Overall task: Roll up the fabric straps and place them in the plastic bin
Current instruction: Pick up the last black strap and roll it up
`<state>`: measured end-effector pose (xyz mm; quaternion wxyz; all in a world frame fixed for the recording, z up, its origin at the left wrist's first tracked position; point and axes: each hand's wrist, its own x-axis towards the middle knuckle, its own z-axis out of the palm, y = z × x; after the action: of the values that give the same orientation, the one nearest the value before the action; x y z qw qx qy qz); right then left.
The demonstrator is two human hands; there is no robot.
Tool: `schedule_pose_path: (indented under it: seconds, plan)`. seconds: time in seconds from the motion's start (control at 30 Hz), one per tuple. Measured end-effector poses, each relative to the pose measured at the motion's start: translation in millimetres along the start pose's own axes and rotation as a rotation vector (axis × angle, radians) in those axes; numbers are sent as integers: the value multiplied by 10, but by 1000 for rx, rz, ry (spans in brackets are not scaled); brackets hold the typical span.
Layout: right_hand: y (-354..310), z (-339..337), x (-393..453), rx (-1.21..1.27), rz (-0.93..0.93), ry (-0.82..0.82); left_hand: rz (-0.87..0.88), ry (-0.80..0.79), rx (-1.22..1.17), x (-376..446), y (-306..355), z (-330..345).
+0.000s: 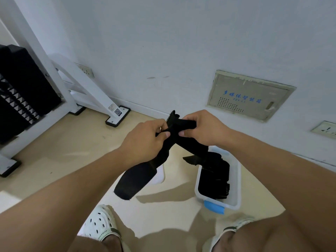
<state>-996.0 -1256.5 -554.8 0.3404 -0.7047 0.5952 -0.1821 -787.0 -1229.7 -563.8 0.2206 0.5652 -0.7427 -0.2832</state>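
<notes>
A black fabric strap (138, 177) is held up in front of me, above the floor. My left hand (145, 137) and my right hand (201, 128) both grip its upper end, close together. One wide end of the strap hangs down to the lower left, and another part trails down to the right toward the bin. A clear plastic bin (236, 179) with a blue handle stands on the floor at the lower right. Several black straps (214, 177) lie inside it.
A white metal frame (94, 91) with black feet stands at the left, beside a black weight stack (20, 95). The wall ahead carries a beige panel box (249, 95) and sockets. A white lid (160, 176) lies on the floor beside the bin. My white clogs (101, 224) are below.
</notes>
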Motion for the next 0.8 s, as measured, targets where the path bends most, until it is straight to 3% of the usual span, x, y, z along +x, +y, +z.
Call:
schedule_pose_path:
  seconds: [0.17, 0.3, 0.4, 0.53, 0.8]
  plan:
    - [-20, 28, 101, -218, -2, 25, -61, 2, 85, -16, 39, 22]
    - [280, -144, 153, -467, 167, 121, -142, 2, 81, -69, -11, -133]
    - [503, -336, 112, -238, 188, 89, -197, 106, -59, -105, -131, -274]
    - [351, -174, 24, 40, 58, 33, -263, 208, -157, -69, -187, -258]
    - [-2, 147, -123, 268, -79, -35, -293, 300, -474, -15, -4, -143]
